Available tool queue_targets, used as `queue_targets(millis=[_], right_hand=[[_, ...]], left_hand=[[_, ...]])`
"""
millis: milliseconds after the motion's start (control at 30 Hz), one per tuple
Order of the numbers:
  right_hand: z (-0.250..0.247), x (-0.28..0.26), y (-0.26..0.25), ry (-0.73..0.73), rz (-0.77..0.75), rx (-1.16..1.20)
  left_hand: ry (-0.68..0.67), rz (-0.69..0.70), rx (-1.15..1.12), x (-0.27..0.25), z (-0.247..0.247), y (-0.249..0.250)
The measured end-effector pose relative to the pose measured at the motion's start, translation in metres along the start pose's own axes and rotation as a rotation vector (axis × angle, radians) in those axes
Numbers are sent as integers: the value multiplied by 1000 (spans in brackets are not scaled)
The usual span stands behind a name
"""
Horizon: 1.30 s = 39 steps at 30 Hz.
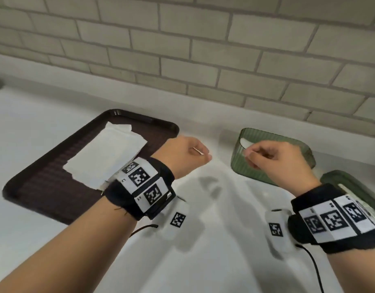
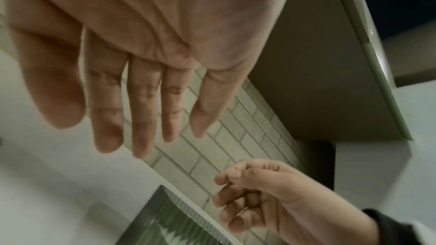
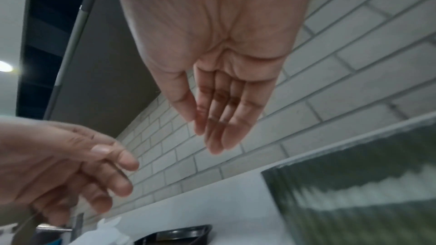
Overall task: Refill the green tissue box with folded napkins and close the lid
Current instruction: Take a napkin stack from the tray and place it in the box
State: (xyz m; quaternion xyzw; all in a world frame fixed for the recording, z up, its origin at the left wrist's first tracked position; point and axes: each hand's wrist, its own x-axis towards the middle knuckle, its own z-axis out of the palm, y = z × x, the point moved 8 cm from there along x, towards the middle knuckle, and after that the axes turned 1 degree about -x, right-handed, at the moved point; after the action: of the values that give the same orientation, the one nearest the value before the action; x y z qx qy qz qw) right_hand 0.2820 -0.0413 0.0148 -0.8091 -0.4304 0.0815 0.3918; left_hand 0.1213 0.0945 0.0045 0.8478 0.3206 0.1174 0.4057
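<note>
The green tissue box (image 1: pixel 241 166) stands open by the brick wall, with white napkins low inside it. Its ribbed wall also shows in the left wrist view (image 2: pixel 151 230) and the right wrist view (image 3: pixel 354 202). The green lid (image 1: pixel 343 182) lies to its right, partly behind my right wrist. A loose pile of white napkins (image 1: pixel 106 153) rests on the dark brown tray (image 1: pixel 45 187) to the left. My left hand (image 1: pixel 195 154) hovers between tray and box, fingers relaxed (image 2: pixel 103 133), holding nothing. My right hand (image 1: pixel 265 157) hangs over the box's near side, fingers loose (image 3: pixel 212 133), empty.
The white counter (image 1: pixel 214 218) runs to a grey brick wall (image 1: pixel 203 49) behind. A cabinet (image 2: pixel 318 81) hangs above the wall. The tray's end (image 3: pixel 179 234) and a white bottle (image 3: pixel 106 230) show low in the right wrist view.
</note>
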Motion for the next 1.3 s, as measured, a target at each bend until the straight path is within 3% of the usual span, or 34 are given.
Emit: queue_targets(millis=[133,233,467,600,800,1100,1300], right_hand=[[44,16,-17,-114,82,116],[80,24,-40,-227,51,65],[162,37,-87,-392,-34,-34],[205,47,-99,-436,32,25],[239,83,-127,-375,2,-77],[249,113,-142,-318,-39,-69],[258,124,-143,-313,39,136]], left_hand=[[66,-102,-96,-29,-36,-50],[165,-154,-126,-45,-70,-80],[344,-325,130,-55,-147,-149],[298,-414,217,-44,-163,-184],[180,-482,278,-24,-158,-215],[192,-370,238,-1,-163,-213],[101,-346,238,27,-162,-203]])
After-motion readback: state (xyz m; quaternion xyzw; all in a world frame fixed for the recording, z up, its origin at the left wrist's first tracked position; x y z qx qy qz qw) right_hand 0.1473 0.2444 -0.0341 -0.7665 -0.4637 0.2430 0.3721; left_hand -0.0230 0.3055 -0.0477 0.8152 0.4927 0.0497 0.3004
